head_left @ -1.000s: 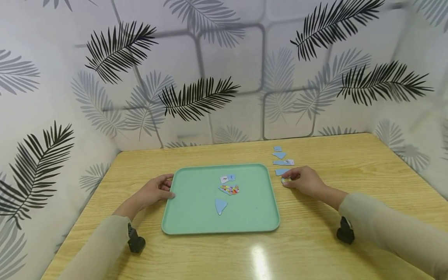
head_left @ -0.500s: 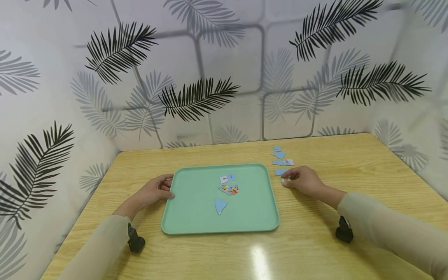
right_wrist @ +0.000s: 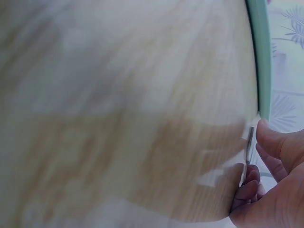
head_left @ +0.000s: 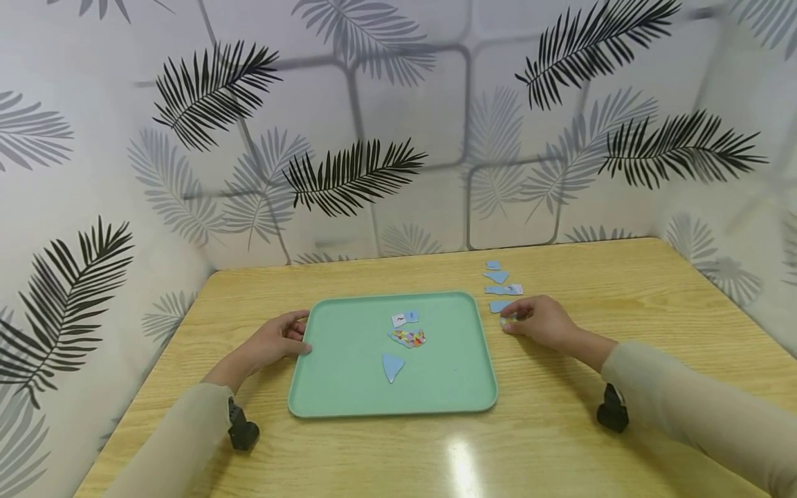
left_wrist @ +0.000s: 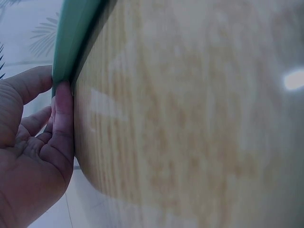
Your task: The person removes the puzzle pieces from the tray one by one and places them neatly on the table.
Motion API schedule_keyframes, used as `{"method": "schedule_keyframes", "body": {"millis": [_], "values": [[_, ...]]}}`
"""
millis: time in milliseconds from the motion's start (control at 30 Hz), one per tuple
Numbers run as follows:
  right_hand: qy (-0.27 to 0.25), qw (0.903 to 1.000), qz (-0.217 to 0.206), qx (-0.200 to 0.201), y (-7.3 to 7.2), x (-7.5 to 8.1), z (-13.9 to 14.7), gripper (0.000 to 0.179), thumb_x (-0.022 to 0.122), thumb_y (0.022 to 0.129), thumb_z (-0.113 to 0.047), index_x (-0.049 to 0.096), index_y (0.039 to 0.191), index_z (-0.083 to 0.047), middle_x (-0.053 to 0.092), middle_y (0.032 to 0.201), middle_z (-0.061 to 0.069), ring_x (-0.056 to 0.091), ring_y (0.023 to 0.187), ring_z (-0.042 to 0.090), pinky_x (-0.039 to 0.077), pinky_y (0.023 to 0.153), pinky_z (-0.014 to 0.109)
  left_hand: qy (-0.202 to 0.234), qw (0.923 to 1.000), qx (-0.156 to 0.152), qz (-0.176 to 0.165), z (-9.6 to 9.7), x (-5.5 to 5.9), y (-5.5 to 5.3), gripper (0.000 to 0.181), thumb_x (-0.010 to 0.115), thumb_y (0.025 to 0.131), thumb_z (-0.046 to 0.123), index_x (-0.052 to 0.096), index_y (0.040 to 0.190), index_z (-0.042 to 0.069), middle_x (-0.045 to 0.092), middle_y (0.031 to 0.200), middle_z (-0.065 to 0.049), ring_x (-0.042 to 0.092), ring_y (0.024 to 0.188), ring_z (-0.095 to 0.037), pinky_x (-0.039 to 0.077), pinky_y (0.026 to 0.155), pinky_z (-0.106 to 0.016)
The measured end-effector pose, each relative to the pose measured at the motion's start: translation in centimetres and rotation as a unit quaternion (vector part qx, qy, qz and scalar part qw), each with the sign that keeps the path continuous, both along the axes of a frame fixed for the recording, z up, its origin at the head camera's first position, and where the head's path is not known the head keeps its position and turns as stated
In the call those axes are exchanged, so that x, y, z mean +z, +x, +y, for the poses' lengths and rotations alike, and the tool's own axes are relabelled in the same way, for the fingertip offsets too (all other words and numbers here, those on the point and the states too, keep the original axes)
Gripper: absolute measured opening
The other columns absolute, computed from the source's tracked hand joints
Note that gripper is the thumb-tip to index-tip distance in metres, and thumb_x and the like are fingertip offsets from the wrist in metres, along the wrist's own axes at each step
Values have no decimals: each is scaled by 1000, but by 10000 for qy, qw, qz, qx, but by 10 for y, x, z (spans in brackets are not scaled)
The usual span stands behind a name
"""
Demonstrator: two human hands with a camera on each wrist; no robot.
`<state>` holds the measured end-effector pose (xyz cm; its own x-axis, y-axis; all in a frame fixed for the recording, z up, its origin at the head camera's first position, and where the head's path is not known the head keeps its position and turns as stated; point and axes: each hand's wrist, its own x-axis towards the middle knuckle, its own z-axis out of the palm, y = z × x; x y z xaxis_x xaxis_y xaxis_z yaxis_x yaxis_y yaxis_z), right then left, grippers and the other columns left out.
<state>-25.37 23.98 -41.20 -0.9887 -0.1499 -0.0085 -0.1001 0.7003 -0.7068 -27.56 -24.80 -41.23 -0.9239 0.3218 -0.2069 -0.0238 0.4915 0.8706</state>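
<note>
A mint-green tray (head_left: 349, 387) lies on the table with several irregular puzzle pieces on it: a white-and-blue one (head_left: 405, 318), a multicoloured one (head_left: 409, 337) and a plain blue one (head_left: 393, 366). My left hand (head_left: 270, 340) grips the tray's left rim; in the left wrist view its thumb and fingers lie either side of the rim (left_wrist: 76, 33). Right of the tray, my right hand (head_left: 543, 324) pinches a small pale puzzle piece (head_left: 504, 321), mostly covered by the fingers. In the right wrist view this piece (right_wrist: 248, 147) shows edge-on beside the thumb, close over the table.
Above the right hand, blue puzzle pieces run in a column toward the back: one by the fingertips (head_left: 499, 306), a long one with a white end (head_left: 498, 290), a pointed one (head_left: 497, 276) and a small one (head_left: 493, 265). A patterned wall (head_left: 423, 207) stands behind the wooden table (head_left: 349, 456).
</note>
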Motion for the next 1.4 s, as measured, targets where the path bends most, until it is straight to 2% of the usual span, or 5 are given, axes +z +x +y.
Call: {"method": "schedule_keyframes", "body": {"millis": [100,333,500,833,1400], "values": [[-179,9998,-123,8,-1,1,0,29,75,87,-15,70,111,-1,58,93,10,52,79,23,44,67,34,40,10000,-9,18,0,-1,-1,77,71,86,0,28,149,-4,46,113,-15,44,99,-24,47,76,-28],[-305,9994,-183,55,0,5,-4,33,74,88,-20,69,116,-3,59,113,18,56,101,32,48,78,37,-81,10000,16,42,0,0,0,77,71,86,1,29,149,-3,47,113,-14,45,97,-24,46,75,-28],[-472,9988,-118,97,1,11,-13,34,72,89,-19,68,119,-2,58,109,16,55,91,27,47,71,32,11,10000,-57,63,0,0,1,76,70,86,0,28,149,-5,47,112,-15,44,96,-23,46,73,-26],[-977,9950,-49,176,4,18,-47,36,76,85,-15,68,117,1,58,111,20,54,87,26,47,69,32,-11,9999,-85,110,-1,-1,1,76,71,86,0,29,148,-5,48,112,-16,46,96,-23,46,74,-25],[-1101,9913,-339,641,2,7,-109,35,80,82,-14,71,115,-7,60,112,13,52,85,22,44,67,30,-47,10000,-52,50,-3,-1,0,77,71,86,2,28,150,-3,48,116,-16,44,99,-24,45,77,-28]]}}
